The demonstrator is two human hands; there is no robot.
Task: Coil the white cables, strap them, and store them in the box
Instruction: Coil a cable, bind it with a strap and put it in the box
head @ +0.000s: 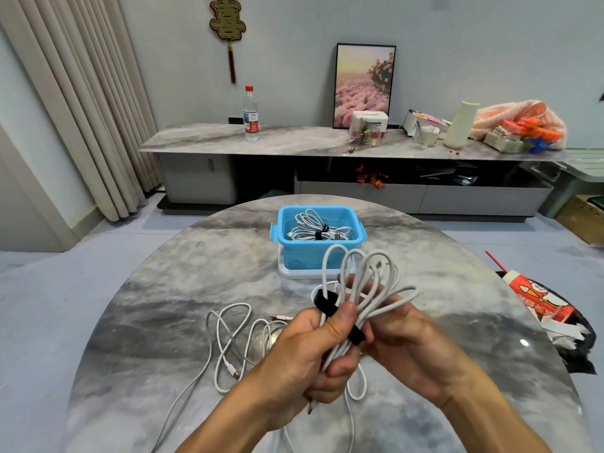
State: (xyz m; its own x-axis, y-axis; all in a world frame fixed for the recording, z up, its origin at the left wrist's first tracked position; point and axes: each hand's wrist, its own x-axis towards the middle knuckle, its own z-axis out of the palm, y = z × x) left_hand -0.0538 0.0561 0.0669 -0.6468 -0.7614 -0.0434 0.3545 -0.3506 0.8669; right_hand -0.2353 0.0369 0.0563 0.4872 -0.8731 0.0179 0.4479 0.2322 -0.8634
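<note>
The coiled white cable (362, 289) is held above the table (157, 299), in front of the blue box (318, 253). The left hand (304, 358) grips the bundle, thumb pinning the black strap (327, 304); the right hand (408, 348) clasps the strap's other end. The strap should probably be drawn snug before release. A loose cable (228, 341) lies alongside.

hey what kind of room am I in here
Probably a home living room: a long low media cabinet against the wall, floor-length curtains, and a framed flower picture leaning on the cabinet.
</note>
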